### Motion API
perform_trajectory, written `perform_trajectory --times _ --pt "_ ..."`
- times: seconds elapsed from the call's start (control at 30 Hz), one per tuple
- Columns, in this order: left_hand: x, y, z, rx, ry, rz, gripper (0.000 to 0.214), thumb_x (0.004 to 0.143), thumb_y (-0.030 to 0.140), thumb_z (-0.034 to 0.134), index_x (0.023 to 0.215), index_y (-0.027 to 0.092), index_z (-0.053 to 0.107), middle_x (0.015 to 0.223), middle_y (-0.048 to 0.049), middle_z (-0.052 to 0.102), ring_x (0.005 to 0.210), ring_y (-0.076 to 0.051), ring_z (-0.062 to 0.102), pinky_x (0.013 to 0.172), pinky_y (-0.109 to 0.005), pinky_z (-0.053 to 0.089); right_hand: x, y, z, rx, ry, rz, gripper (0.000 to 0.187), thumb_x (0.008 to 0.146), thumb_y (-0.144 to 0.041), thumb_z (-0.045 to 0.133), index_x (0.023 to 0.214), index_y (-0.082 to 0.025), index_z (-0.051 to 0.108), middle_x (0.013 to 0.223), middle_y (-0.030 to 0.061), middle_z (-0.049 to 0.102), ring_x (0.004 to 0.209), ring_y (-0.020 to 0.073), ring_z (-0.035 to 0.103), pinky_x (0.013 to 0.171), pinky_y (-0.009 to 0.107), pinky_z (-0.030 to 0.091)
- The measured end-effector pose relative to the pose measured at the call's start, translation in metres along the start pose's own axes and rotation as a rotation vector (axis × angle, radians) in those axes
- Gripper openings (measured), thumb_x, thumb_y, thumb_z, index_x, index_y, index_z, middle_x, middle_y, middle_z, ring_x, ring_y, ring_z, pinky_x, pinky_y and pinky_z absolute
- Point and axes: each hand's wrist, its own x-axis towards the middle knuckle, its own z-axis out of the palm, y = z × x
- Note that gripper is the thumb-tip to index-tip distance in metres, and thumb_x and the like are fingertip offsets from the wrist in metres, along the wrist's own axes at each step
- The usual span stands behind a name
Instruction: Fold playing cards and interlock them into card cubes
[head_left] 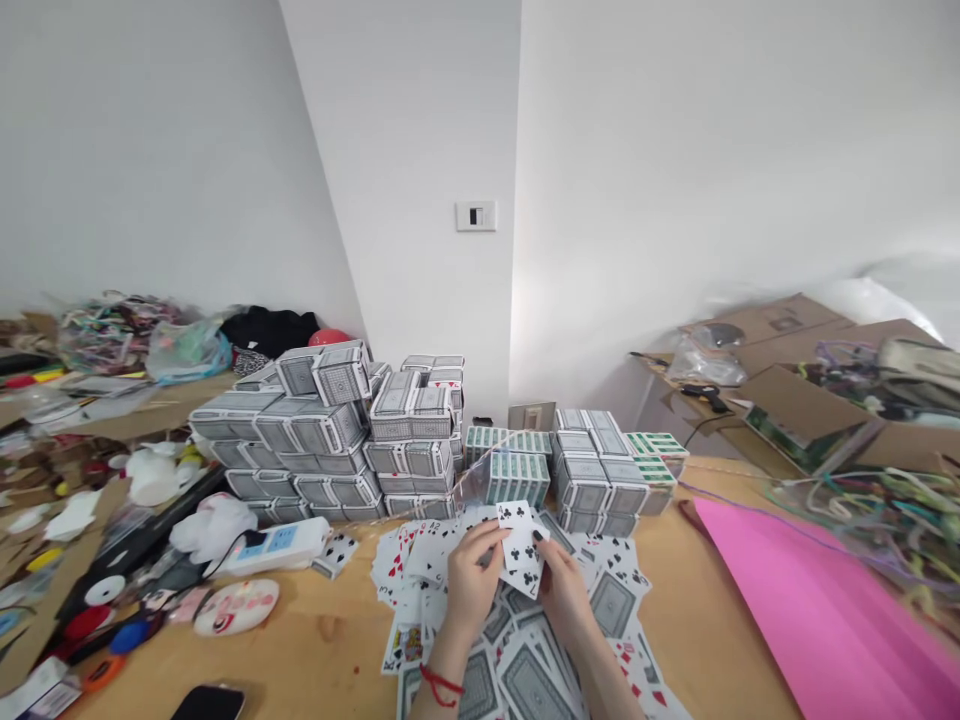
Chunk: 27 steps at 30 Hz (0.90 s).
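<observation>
Head cam: L hand [474, 568] & R hand [562, 582] both pinching 4-clubs card [514, 520] & 7-clubs card [525, 580].
The two overlap, mid-scene, over loose cards [613, 605] on table [330, 650]; 4's long axis approx near–far, "4" end pointing far; 7 tilted, "7" corner aimed near, slightly R. Card packs [307, 425] stacked far L, pink sheet [810, 610] R.

Cards [519, 548]: smooth paper. Table [322, 640]: wood, smooth, slight sheen. Strip [277, 548]: smooth plastic. Carton [806, 415]: matt cardboard. Wall [420, 120]: smooth, matt.
</observation>
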Motion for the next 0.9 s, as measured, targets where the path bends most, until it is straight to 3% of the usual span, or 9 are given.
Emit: perform_trajectory --times 0.13,0.27,0.37,0.5,0.57,0.63,0.73,0.8,0.9 --pt "0.0 0.003 -0.003 -0.008 -0.019 0.012 0.033 0.077 0.013 0.044 0.097 0.023 0.067 0.105 -0.0074 0.064 0.102 -0.021 0.057 0.088 -0.038 0.048 0.001 -0.001 -0.001 0.072 -0.084 -0.047 0.025 0.064 -0.031 0.072 0.086 -0.02 0.067 0.08 0.0029 0.069 0.069 0.0189 0.062 0.06 0.027 0.046" --pt "-0.001 0.004 0.0 -0.027 -0.037 -0.012 0.023 0.077 0.017 0.049 0.09 0.021 0.067 0.098 -0.008 0.064 0.095 -0.021 0.058 0.085 -0.037 0.048 0.006 0.002 -0.005 0.141 -0.039 -0.086 0.024 0.059 -0.025 0.076 0.081 -0.021 0.066 0.084 0.0017 0.069 0.072 0.0155 0.062 0.064 0.024 0.047" --pt "0.0 0.002 0.005 -0.077 -0.034 -0.114 0.015 0.075 0.021 0.054 0.088 0.018 0.063 0.086 -0.0058 0.061 0.083 -0.018 0.059 0.076 -0.033 0.049 0.008 0.004 -0.007 0.138 -0.062 -0.091 0.027 0.06 -0.026 0.075 0.085 -0.02 0.066 0.09 0.0039 0.068 0.076 0.0173 0.062 0.068 0.026 0.048" --pt "0.003 0.0 0.006 -0.264 -0.079 -0.308 0.05 0.074 0.019 0.055 0.122 0.02 0.041 0.08 -0.0002 0.055 0.067 -0.012 0.057 0.062 -0.024 0.049 0.005 0.004 -0.002 0.102 -0.106 -0.069 0.032 0.061 -0.03 0.074 0.091 -0.021 0.065 0.096 0.0063 0.067 0.086 0.0215 0.062 0.074 0.031 0.048" --pt "0.005 0.0 0.004 -0.333 -0.107 -0.366 0.057 0.072 0.018 0.056 0.126 0.022 0.038 0.082 -0.0002 0.056 0.069 -0.012 0.057 0.064 -0.024 0.049 0.002 0.003 0.003 0.049 -0.116 -0.075 0.035 0.061 -0.032 0.074 0.093 -0.023 0.065 0.101 0.0065 0.066 0.09 0.0229 0.061 0.076 0.033 0.047" --pt "0.007 0.0 0.002 -0.408 -0.116 -0.404 0.051 0.071 0.017 0.056 0.12 0.02 0.045 0.09 -0.0031 0.059 0.079 -0.015 0.059 0.071 -0.026 0.049 0.0 0.003 0.008 -0.033 -0.134 -0.091 0.037 0.059 -0.033 0.074 0.093 -0.022 0.064 0.099 0.0062 0.067 0.088 0.0233 0.061 0.076 0.033 0.047" --pt "0.008 -0.002 -0.001 -0.526 -0.175 -0.446 0.035 0.07 0.02 0.058 0.105 0.016 0.055 0.095 -0.0071 0.064 0.087 -0.019 0.06 0.076 -0.03 0.048 -0.002 0.003 0.01 -0.103 -0.136 -0.088 0.026 0.058 -0.035 0.075 0.078 -0.02 0.065 0.081 0.004 0.068 0.075 0.0212 0.061 0.069 0.031 0.047" --pt "0.008 -0.003 -0.003 -0.572 -0.21 -0.499 0.035 0.068 0.024 0.063 0.101 0.014 0.058 0.092 -0.0075 0.066 0.085 -0.02 0.061 0.075 -0.03 0.048 -0.002 0.002 0.008 -0.097 -0.124 -0.074 0.022 0.06 -0.037 0.073 0.069 -0.019 0.064 0.072 0.0031 0.066 0.069 0.0199 0.06 0.065 0.03 0.047" --pt "0.008 -0.005 -0.005 -0.641 -0.236 -0.562 0.04 0.066 0.031 0.066 0.102 0.014 0.059 0.089 -0.0075 0.067 0.083 -0.021 0.062 0.075 -0.031 0.047 -0.002 0.0 0.005 -0.075 -0.126 -0.072 0.021 0.065 -0.04 0.07 0.073 -0.02 0.066 0.075 0.0038 0.066 0.073 0.0208 0.06 0.068 0.031 0.047"
